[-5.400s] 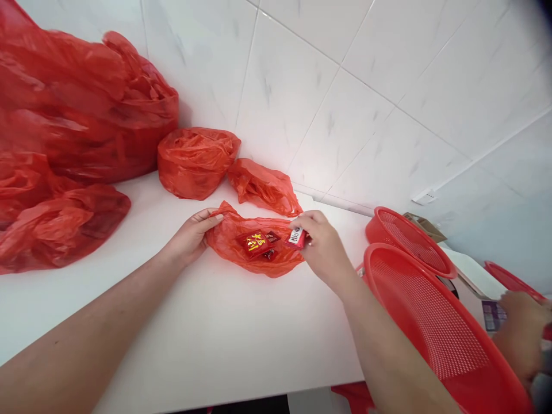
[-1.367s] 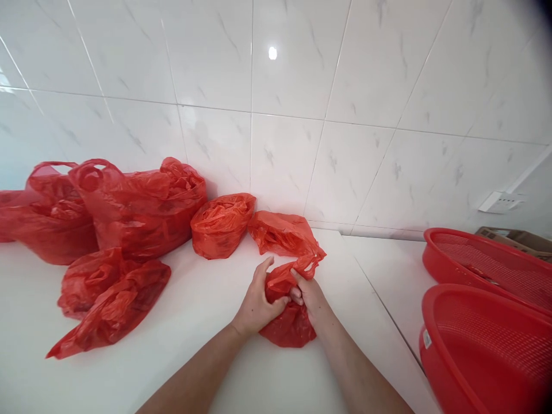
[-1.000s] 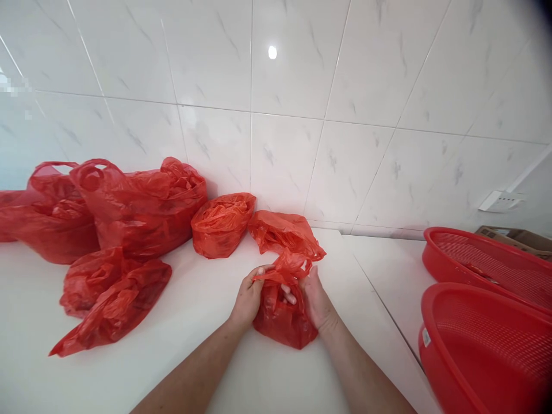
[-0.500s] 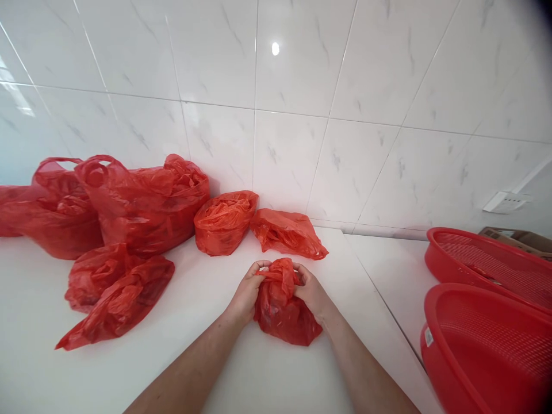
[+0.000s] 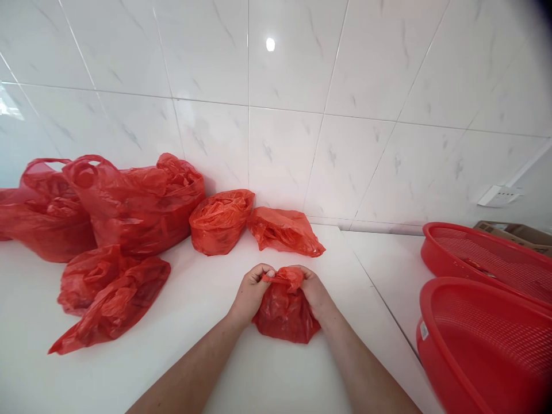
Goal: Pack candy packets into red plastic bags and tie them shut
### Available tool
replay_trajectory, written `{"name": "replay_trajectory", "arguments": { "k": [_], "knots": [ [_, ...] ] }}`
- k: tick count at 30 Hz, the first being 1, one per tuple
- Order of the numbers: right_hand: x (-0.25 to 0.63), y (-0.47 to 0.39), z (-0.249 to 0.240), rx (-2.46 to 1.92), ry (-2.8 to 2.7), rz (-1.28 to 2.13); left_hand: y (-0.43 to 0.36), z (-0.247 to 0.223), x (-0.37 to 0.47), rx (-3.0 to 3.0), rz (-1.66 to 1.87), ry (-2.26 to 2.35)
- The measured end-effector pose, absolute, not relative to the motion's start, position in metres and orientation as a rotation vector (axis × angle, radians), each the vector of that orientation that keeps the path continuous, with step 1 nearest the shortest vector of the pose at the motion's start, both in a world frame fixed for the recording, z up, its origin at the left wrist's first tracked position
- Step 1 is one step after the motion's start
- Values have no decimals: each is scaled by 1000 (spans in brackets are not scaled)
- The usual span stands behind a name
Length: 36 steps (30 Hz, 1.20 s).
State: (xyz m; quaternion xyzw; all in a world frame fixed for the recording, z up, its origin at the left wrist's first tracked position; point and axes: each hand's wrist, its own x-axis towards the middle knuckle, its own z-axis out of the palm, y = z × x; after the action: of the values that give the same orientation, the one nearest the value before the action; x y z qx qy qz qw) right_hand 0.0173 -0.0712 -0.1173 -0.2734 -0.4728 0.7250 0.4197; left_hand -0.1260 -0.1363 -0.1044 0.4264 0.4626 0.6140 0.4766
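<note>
the left hand [image 5: 250,294] and the right hand [image 5: 318,294] each pinch the gathered top of the small red bag [image 5: 285,321], which sits between them on the white table [image 5: 245,374]; from here, the right fingertips are partly hidden. if the hands pull apart too hard, the thin film may tear at the pinch points; if either pinch slackens, the folded top may spring loose, and i cannot make out what is inside. the crumpled red bag [image 5: 284,231] lies just behind, so a forward push could snag or shift it.
</note>
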Motion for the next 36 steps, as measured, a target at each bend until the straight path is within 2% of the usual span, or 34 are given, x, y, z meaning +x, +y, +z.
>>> {"name": "replay_trajectory", "arguments": {
  "k": [4, 11, 15, 22, 27, 32, 34, 36],
  "knots": [
    [28, -68, -116, -493, -996, 2024, -136, -109, -127, 1176, 1616, 1281],
    [49, -52, -117, -370, -711, 1973, -132, -112, -140, 1266, 1862, 1568],
    [63, -41, -123, -445, -675, 1921, -128, -113, -160, 1157, 1969, 1706],
    [63, -39, -128, -625, -696, 1816, -124, -118, -178, 857, 1998, 1664],
    [61, -41, -126, -704, -786, 1778, -118, -125, -183, 741, 1996, 1621],
    [59, -46, -129, -883, -1086, 1682, -122, -123, -178, 901, 2022, 1647],
    [52, -51, -128, -1002, -1343, 1571, -128, -119, -170, 1150, 1977, 1637],
    [44, -59, -124, -1089, -1596, 1448, -134, -115, -159, 1668, 1725, 1551]
  ]
}}
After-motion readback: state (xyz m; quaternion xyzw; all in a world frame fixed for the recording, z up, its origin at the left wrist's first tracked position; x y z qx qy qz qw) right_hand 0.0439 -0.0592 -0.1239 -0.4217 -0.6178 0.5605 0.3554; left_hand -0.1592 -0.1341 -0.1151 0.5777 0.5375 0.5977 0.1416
